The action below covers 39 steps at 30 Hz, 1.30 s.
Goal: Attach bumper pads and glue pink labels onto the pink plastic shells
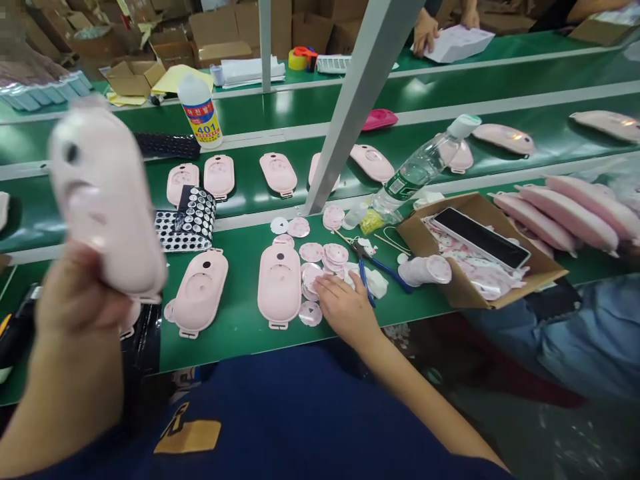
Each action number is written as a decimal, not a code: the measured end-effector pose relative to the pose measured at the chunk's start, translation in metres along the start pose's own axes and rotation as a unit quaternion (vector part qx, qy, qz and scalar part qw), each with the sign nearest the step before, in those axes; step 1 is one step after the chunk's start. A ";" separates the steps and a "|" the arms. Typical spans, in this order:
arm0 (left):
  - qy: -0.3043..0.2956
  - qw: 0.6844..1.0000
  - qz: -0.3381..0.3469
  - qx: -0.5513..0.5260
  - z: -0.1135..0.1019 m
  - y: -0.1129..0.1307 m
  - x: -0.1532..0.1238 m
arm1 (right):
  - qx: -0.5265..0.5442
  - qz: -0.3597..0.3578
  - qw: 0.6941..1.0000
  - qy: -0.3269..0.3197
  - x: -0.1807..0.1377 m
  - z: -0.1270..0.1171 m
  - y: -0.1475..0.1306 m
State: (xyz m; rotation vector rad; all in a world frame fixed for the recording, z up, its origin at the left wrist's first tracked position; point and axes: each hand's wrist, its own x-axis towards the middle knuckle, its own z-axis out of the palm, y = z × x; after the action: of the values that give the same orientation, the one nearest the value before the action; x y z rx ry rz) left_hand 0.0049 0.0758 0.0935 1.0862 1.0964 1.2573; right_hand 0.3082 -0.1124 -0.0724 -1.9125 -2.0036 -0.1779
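Note:
My left hand (pixel 80 297) is closed round the lower end of a pale pink oblong plastic shell (pixel 113 200), raised above the table and blurred. The shell has a dark round spot and a round recess. My right hand (pixel 347 307) lies with fingers stretched over a pile of round pink printed discs (pixel 310 280), thumb apart. Just left of that pile another pink shell (pixel 279 293) lies flat on the green table, and a further shell (pixel 203 290) sits left of it, tilted. A strip of black round stickers (pixel 193 217) lies behind.
Right of the discs are blue-handled pliers (pixel 367 267) and a cardboard box (pixel 480 293) with a phone (pixel 480 239) on top. A water bottle (pixel 415 167) leans behind. A grey post (pixel 355 93) rises before the green belt, where a glue bottle (pixel 200 113) stands. Across, another person's hands (pixel 425 30) hold white material.

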 end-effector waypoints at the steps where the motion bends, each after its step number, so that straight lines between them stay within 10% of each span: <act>1: -0.017 1.000 -0.007 -0.015 0.010 -0.015 -0.019 | -0.003 -0.004 1.000 0.008 0.000 0.001 0.000; 7: -0.053 0.976 -0.197 -0.076 0.026 -0.091 -0.060 | -0.015 0.014 0.999 -0.038 -0.001 -0.002 -0.008; 19: -0.114 0.964 -0.205 -0.123 0.038 -0.103 -0.079 | 0.007 0.018 0.995 -0.098 0.011 -0.009 0.000; 28: -0.159 0.951 -0.212 -0.159 0.049 -0.107 -0.098 | 0.030 -0.124 0.970 0.205 0.052 -0.071 -0.063; 39: -0.172 0.946 -0.193 -0.193 0.042 -0.103 -0.104 | 0.022 -0.127 0.991 0.024 0.040 -0.034 -0.094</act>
State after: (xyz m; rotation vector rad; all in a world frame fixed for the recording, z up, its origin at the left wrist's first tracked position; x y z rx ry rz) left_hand 0.0607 -0.0300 0.0001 0.7117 0.7114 0.8770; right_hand 0.2206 -0.0938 -0.0122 -1.6050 -2.1941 -0.2402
